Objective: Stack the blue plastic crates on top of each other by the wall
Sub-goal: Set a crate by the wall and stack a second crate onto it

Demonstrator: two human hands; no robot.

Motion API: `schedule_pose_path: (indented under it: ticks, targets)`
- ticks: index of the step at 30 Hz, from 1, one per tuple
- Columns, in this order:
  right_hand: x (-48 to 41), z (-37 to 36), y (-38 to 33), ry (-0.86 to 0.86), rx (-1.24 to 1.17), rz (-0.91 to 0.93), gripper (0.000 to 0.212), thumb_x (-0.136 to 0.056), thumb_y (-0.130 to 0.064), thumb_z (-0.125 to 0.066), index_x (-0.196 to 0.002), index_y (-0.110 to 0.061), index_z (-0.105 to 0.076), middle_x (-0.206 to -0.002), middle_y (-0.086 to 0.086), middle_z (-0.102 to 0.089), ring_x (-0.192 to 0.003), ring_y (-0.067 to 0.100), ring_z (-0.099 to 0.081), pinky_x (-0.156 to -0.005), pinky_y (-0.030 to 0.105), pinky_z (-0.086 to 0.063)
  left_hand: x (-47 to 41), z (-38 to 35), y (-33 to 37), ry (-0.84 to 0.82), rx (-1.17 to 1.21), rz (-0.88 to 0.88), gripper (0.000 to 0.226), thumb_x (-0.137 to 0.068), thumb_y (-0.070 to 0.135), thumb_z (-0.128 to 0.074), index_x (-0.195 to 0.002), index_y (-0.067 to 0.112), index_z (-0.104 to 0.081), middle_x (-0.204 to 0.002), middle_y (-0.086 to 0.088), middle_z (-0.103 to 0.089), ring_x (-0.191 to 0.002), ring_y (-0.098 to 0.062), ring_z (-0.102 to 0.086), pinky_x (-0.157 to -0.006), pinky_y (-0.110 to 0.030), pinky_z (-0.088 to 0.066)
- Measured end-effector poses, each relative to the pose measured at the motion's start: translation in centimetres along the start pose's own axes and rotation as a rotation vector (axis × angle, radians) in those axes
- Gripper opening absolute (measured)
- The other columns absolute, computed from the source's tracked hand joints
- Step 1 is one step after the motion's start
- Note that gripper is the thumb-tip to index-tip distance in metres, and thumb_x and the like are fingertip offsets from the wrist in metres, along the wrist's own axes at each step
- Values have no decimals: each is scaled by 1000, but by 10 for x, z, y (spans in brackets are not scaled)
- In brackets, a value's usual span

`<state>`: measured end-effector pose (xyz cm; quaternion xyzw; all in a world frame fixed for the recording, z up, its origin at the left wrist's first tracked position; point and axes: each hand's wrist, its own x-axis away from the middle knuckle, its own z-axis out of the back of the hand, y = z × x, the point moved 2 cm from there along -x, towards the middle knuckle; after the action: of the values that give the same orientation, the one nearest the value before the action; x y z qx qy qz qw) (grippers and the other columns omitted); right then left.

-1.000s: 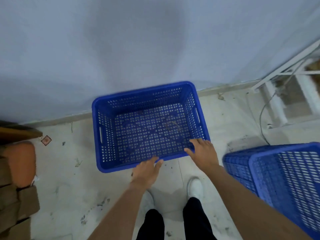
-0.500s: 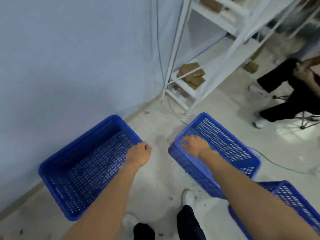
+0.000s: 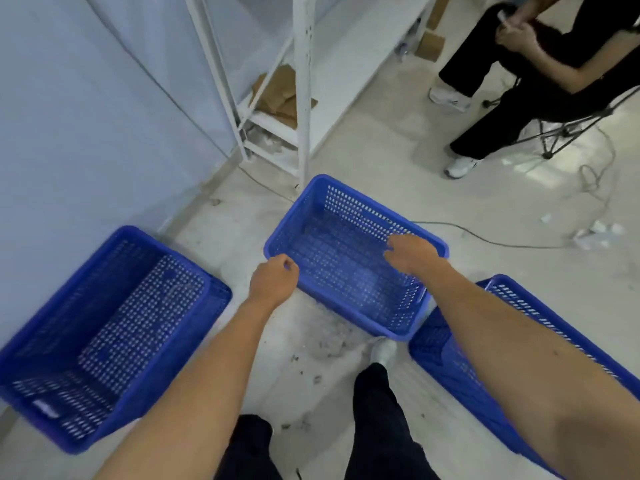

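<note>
Three blue perforated plastic crates are on the floor. One crate (image 3: 104, 337) stands by the blue-grey wall (image 3: 86, 116) at the left. A second crate (image 3: 346, 216) lies in the middle, in front of me. A third crate (image 3: 460, 368) is at the lower right, partly hidden by my right arm. My left hand (image 3: 273, 277) hangs at the middle crate's left rim, fingers curled with nothing seen in them. My right hand (image 3: 412, 252) hovers over that crate's right rim with its fingers apart.
A white metal shelf rack (image 3: 301, 81) with cardboard pieces stands against the wall behind the middle crate. A seated person in black (image 3: 519, 64) is at the upper right on a stool. Cables (image 3: 502, 242) trail across the floor. My shoe (image 3: 382, 351) is beside the middle crate.
My view has swung from the wall crate to the right. Both hands have left the wall crate and moved over the middle crate, one at each side rim.
</note>
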<state>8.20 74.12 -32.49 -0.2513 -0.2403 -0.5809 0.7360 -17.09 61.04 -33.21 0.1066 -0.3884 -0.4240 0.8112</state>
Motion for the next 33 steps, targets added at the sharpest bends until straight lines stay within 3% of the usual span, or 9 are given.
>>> schedule_pose_path:
  ticks: [5, 8, 13, 16, 19, 23, 25, 28, 33]
  targets:
    - [-38, -22, 95, -82, -31, 14, 43, -98, -33, -37, -131, -11, -53, -137, 10, -55, -119, 31, -53, -94, 39, -45, -12, -90, 52, -79, -15, 91, 29, -95, 30, -46, -103, 15, -70, -112, -9, -73, -108, -37, -63, -88, -35, -47]
    - [-60, -32, 132, -107, -6, 2, 38, -100, -29, -36, -128, -10, -53, -131, 11, -57, -113, 31, -55, -84, 37, -45, -30, -143, 58, -129, -52, 164, 33, -97, 30, -44, -107, 12, -69, -118, -16, -70, -111, -39, -61, -93, -38, -47]
    - [-111, -53, 166, -92, -1, -42, 38, -97, -15, -41, -133, -11, -50, -128, 14, -58, -107, 33, -59, -82, 41, -52, -68, -209, 52, -186, -65, 303, 49, -101, 43, -37, -114, 5, -67, -126, -19, -65, -117, -39, -58, -100, -41, -44]
    - [-154, -81, 182, -40, -106, -57, 36, -95, -14, -42, -129, -13, -53, -121, 12, -61, -102, 31, -59, -75, 37, -49, -106, -238, 31, -159, -31, 496, 55, -97, 47, -41, -127, 5, -60, -133, -18, -61, -122, -39, -56, -105, -44, -44]
    - [-203, -112, 192, 22, -188, -60, 36, -95, -18, -43, -129, -14, -52, -121, 12, -61, -104, 32, -59, -80, 40, -51, -150, -269, -3, -148, 66, 629, 62, -85, 55, -49, -122, 7, -62, -124, -16, -68, -113, -37, -63, -101, -48, -49]
    - [-278, -148, 208, 45, -189, -70, 38, -96, -21, -43, -133, -15, -47, -119, 12, -62, -99, 33, -59, -72, 37, -46, -203, -326, -51, -204, 70, 622, 55, -85, 50, -48, -122, 12, -62, -126, -16, -65, -108, -38, -65, -98, -49, -52]
    - [-306, -158, 219, 119, -194, -124, 38, -96, -20, -44, -133, -13, -46, -114, 12, -62, -90, 31, -58, -66, 37, -42, -214, -339, -57, -192, 137, 643, 52, -86, 53, -48, -109, 9, -64, -112, -20, -70, -100, -39, -69, -96, -52, -53]
    - [-335, -165, 227, 279, -82, -176, 42, -93, -16, -51, -133, -5, -42, -126, 15, -52, -107, 34, -53, -72, 41, -43, -230, -351, -73, -169, 216, 680, 29, -96, 35, -53, -80, 11, -58, -91, -25, -72, -87, -43, -73, -90, -55, -56]
    - [-370, -171, 239, 352, 3, -160, 52, -87, -10, -53, -137, -6, -39, -134, 16, -46, -120, 36, -44, -96, 47, -40, -239, -342, -101, 21, 128, 734, 37, -84, 45, -62, -79, 8, -66, -47, -6, -70, -52, -30, -74, -75, -49, -62]
